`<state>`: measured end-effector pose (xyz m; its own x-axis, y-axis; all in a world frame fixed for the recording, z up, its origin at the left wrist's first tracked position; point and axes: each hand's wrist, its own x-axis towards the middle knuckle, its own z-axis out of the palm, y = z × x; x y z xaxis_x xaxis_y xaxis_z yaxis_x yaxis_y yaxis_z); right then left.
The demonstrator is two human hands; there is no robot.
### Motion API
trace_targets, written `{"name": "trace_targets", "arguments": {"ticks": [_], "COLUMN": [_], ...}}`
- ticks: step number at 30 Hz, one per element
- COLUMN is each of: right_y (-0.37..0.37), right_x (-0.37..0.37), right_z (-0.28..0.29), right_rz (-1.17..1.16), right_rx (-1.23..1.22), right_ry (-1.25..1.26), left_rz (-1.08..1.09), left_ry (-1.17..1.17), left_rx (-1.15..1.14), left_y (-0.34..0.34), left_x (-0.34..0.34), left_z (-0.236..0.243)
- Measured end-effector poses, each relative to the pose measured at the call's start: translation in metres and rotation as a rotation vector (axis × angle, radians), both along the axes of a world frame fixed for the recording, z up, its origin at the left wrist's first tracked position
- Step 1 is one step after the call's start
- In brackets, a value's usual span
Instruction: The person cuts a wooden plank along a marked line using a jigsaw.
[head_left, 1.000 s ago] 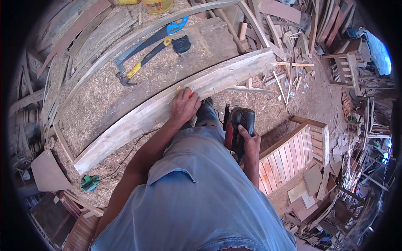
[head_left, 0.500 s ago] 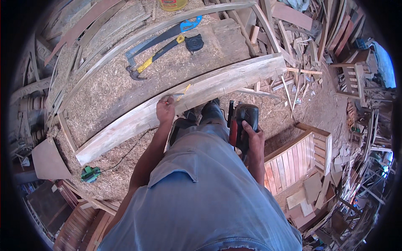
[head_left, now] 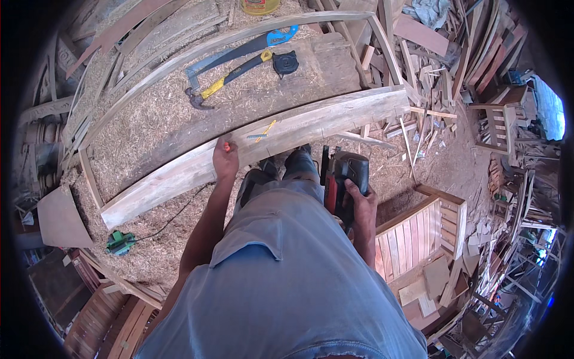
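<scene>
The two hands are well apart. The left hand (head_left: pixel 225 161) has its fingers closed about a small orange-red item (head_left: pixel 227 146), over the long pale board (head_left: pixel 335 113) — whether it touches the board cannot be determined. The right hand (head_left: pixel 362 202) is clamped on a black-and-red power tool (head_left: pixel 353 167), on the wearer's side of the board. A yellow strip (head_left: pixel 270 127) and a grey piece (head_left: pixel 253 136) lie on the board — just right of the left hand. Beyond lies a hammer (head_left: pixel 233 76).

Sawdust-strewn floor (head_left: pixel 457 158), perhaps a slatted chair (head_left: pixel 511 128)
</scene>
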<state>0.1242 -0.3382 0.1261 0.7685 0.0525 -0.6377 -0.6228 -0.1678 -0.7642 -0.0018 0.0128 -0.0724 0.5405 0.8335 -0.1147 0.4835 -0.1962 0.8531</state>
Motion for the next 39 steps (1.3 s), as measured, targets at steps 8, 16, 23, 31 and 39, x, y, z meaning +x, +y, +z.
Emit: {"name": "trace_targets", "arguments": {"ticks": [8,16,23,31,39], "right_y": [0.013,0.048,0.069,0.092,0.088], "right_x": [-0.001,0.01,0.028,0.042,0.046], "right_z": [0.021,0.023,0.033,0.045,0.043], "right_rz": [0.137,0.161,0.215,0.082,0.419], "right_rx": [-0.136,-0.027,0.133,0.676,0.985], "right_ry": [-0.13,-0.107,-0.103,0.12,0.05], "left_rz": [0.003,0.07,0.105,-0.277,-0.563], "left_ry": [-0.122,0.018,-0.258,-0.34,-0.234], "left_rx": [-0.586,-0.827,-0.986,-0.305,0.514], "left_y": [-0.011,-0.008,-0.004,-0.006,0.006], "left_x": [0.006,0.01,0.003,0.021,0.038], "left_z": [0.092,0.144,0.158,0.218,0.312]}}
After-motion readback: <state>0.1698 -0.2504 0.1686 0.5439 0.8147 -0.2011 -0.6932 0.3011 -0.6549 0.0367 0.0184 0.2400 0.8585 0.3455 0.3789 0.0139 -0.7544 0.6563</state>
